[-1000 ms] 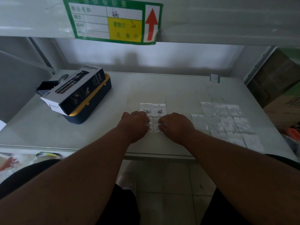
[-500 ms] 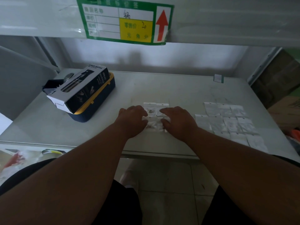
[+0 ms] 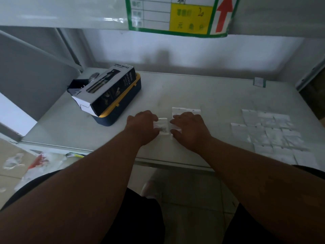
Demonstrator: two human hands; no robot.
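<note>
Small bag (image 3: 161, 126), right of the box (image 3: 112, 92) printed "SPRAY BOTTLE", is pinched in the left hand (image 3: 142, 126). Just beside it, the right hand (image 3: 190, 131) pinches the bag sheet (image 3: 186, 110).

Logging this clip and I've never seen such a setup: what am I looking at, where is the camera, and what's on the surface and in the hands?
There is no machine: a person works with bare hands, filmed by one wide-angle camera on their head, looking down. The left hand pinches a small clear bag; the right hand pinches a sheet of similar bags beside it. On the white table, more bags lie in rows at the right; a spray bottle box rests on a blue and yellow case at the left.
</note>
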